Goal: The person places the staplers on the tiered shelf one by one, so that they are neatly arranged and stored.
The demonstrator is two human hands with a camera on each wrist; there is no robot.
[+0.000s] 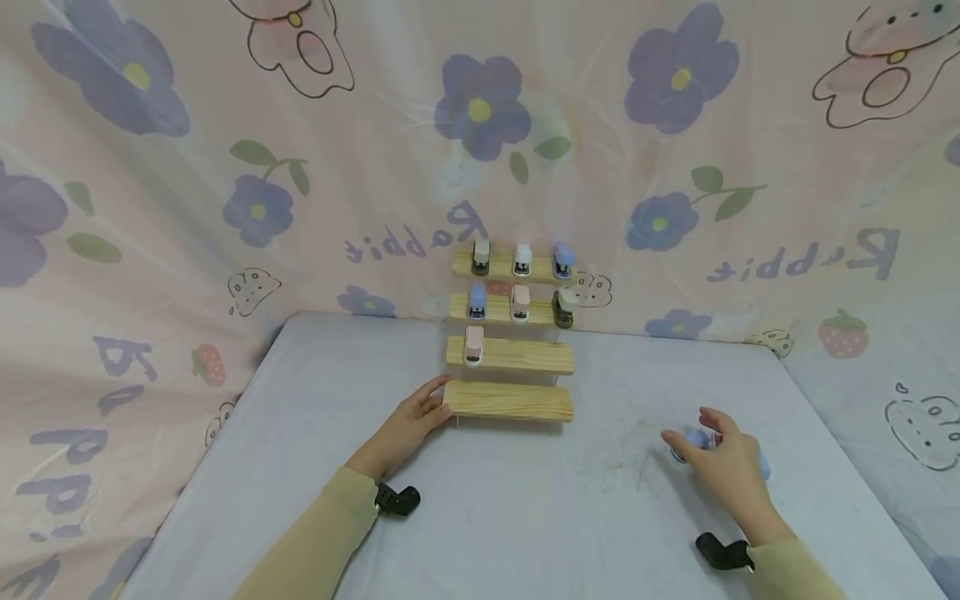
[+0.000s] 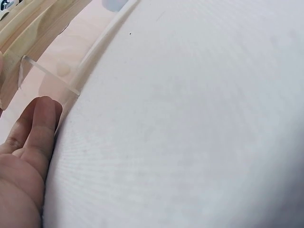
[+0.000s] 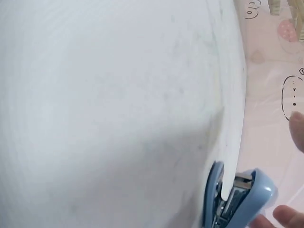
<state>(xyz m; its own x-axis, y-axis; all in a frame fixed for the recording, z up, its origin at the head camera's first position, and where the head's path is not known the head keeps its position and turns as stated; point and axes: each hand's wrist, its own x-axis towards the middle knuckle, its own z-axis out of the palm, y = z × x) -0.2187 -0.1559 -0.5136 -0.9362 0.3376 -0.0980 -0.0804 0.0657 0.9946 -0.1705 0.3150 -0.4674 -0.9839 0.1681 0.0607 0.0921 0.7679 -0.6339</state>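
My left hand (image 1: 411, 423) rests its fingertips at the left end of the lowest board of a wooden tiered rack (image 1: 510, 403). In the left wrist view its fingers (image 2: 43, 126) reach out fairly straight below the boards, near a clear support. My right hand (image 1: 726, 465) is over the table at the right, thumb and fingers spread above a blue mini stapler (image 1: 696, 443). The right wrist view shows a blue stapler (image 3: 259, 192) close to the fingertips, with the thumb apart from it. Another blue piece (image 1: 764, 465) shows partly behind the right hand.
Small staplers stand on the rack: white (image 1: 522, 260), blue (image 1: 563, 260) and dark-based (image 1: 481, 258) on top; blue (image 1: 477, 302), pink (image 1: 520, 303) and dark-based (image 1: 565, 307) below; a pink one (image 1: 473, 345) on the third board. A patterned curtain (image 1: 390, 167) hangs behind the white table (image 1: 315, 400).
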